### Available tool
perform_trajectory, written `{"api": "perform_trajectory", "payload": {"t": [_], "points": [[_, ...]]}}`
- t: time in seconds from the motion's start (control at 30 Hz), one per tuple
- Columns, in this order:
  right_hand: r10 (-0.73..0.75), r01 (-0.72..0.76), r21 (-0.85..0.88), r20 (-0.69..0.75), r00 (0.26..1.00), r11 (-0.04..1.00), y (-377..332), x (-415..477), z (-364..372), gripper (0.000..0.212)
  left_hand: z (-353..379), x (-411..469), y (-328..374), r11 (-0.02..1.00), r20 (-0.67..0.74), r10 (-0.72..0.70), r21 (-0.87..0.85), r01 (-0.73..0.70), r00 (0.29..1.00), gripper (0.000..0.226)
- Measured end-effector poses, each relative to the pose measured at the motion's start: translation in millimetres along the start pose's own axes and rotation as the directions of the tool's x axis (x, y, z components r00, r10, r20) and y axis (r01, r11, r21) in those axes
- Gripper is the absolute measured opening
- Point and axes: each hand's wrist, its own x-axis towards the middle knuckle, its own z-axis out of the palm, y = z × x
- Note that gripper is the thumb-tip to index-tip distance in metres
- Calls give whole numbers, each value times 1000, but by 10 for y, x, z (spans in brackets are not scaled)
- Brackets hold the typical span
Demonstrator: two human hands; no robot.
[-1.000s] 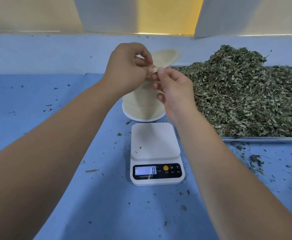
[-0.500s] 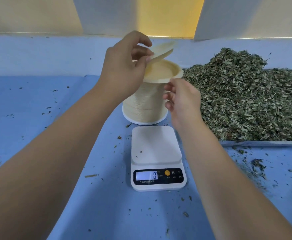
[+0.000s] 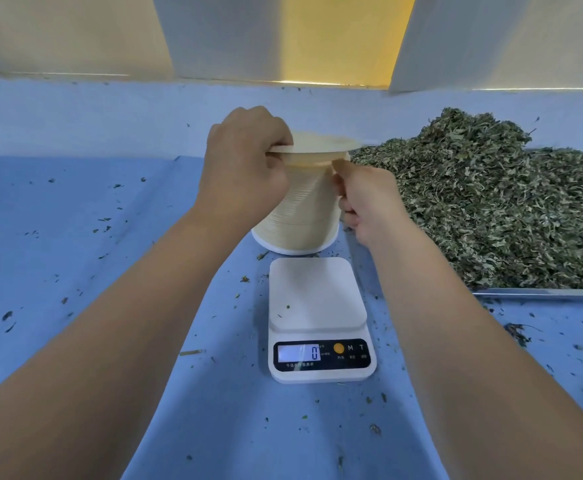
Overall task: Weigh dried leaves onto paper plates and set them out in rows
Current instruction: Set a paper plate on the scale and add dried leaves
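The digital scale [image 3: 317, 299] is sitting at six o'clock on the blue tabletop [image 3: 75, 237], showing 0. Beyond it my left hand [image 3: 245, 168] is gripping the top paper plate [image 3: 321, 143] over the plate stack [image 3: 304, 216]; my right hand [image 3: 366, 199] is pinching the stack's rim. Dried leaves [image 3: 491, 209] are lying at two o'clock.

A white kitchen scale [image 3: 317, 299], its black display panel [image 3: 321, 356] carrying a pale blue readout and an orange button [image 3: 339, 348], sits on a blue worktop [image 3: 75, 237] flecked with dark green leaf crumbs. Directly behind the scale, a cream stack of paper plates [image 3: 304, 216] shows fine horizontal ribbing, the top paper plate [image 3: 324, 145] a paler cream. Right of the scale, dried leaves [image 3: 491, 209] form a mottled grey-green heap above a silver tray rim [image 3: 539, 292]. Far behind the scale, white wall panels [image 3: 221, 32] flank a yellow panel [image 3: 345, 36].
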Motion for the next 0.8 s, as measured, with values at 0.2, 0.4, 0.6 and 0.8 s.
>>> {"api": "perform_trajectory", "payload": {"t": [0.2, 0.4, 0.6, 0.8], "points": [[70, -145, 277, 263, 962, 950, 88, -438, -426, 61, 18, -539, 92, 992, -197, 23, -120, -47, 980, 27], [68, -89, 111, 183, 981, 990, 323, -631, -803, 54, 84, -1073, 53, 989, -126, -76, -137, 59, 989, 26], [-34, 60, -176, 149, 988, 983, 735, -640, -870, 21, 150, -1462, -75, 868, 18, -361, -359, 343, 932, 39], [-69, 134, -426, 167, 984, 895, 933, -577, -844, 27, 279, -1652, -209, 811, 112, -418, -401, 425, 902, 46]]}}
